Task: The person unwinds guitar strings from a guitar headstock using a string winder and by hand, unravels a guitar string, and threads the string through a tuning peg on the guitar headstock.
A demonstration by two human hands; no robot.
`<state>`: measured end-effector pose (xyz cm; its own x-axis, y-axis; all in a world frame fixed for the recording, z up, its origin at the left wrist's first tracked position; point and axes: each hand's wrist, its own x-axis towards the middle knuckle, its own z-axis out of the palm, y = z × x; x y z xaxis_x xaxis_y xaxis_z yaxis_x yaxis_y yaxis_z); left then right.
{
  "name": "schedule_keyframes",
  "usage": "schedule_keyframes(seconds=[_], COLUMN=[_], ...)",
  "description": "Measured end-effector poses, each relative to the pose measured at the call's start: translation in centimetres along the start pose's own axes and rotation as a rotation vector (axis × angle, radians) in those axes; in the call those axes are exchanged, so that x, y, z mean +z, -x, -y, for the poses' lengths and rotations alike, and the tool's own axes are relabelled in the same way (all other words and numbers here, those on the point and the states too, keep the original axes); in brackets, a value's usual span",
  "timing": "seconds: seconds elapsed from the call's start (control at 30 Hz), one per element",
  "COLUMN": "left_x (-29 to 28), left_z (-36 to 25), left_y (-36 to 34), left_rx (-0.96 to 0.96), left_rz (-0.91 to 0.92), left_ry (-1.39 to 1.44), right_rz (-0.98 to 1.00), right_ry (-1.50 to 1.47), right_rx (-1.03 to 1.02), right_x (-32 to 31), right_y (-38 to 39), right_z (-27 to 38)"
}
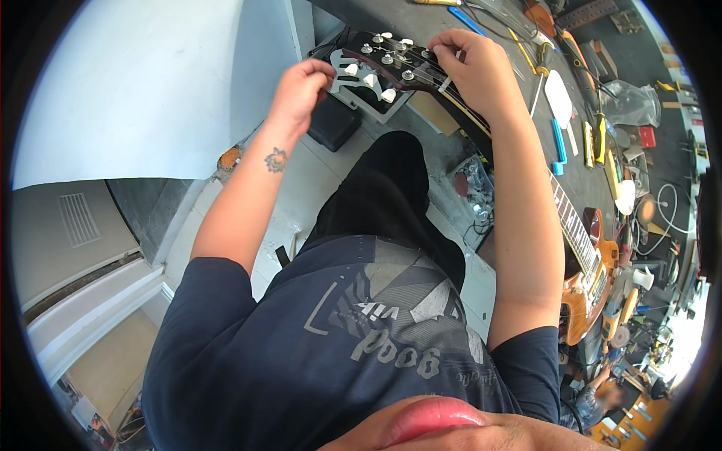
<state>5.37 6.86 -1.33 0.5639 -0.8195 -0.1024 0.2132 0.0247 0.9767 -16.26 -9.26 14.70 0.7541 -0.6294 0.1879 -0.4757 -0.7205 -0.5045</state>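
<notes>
An electric guitar lies with its dark headstock point(391, 59) at the top, metal tuning posts and white tuner buttons point(370, 79) along both edges. Its fretted neck point(575, 225) passes under my right forearm to a wood-coloured body point(584, 308). My left hand point(301, 90) is closed just left of the headstock, fingertips curled; what they hold, if anything, is too small to see. Bent over the strings at the headstock's neck end, my right hand point(475, 71) has thumb and forefinger pinched together. Whatever lies between those fingertips is hidden.
A dark workbench point(526, 34) to the right carries a blue tool point(558, 143), a yellow-handled tool point(599, 139) and a clear plastic bag point(632, 104). Below the headstock stands a black box point(335, 124) on the tiled floor. Another person point(594, 402) is at the lower right.
</notes>
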Motion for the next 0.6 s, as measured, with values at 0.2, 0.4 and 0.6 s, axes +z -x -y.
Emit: schedule_keyframes(seconds=[0.2, 0.4, 0.6], left_x=[5.0, 9.9, 11.6], left_z=[4.0, 3.6, 3.3], left_y=[1.4, -0.6, -0.1], left_rx=[-0.324, -0.242, -0.142], left_rz=[0.216, 0.564, 0.425], left_ry=[0.355, 0.913, 0.868], right_rz=[0.002, -0.021, 0.010], right_ry=[0.000, -0.053, -0.053], right_rx=[0.031, -0.006, 0.028], right_x=[0.1, 0.3, 0.1], right_y=[-0.1, 0.0, -0.1], right_z=[-0.1, -0.3, -0.3])
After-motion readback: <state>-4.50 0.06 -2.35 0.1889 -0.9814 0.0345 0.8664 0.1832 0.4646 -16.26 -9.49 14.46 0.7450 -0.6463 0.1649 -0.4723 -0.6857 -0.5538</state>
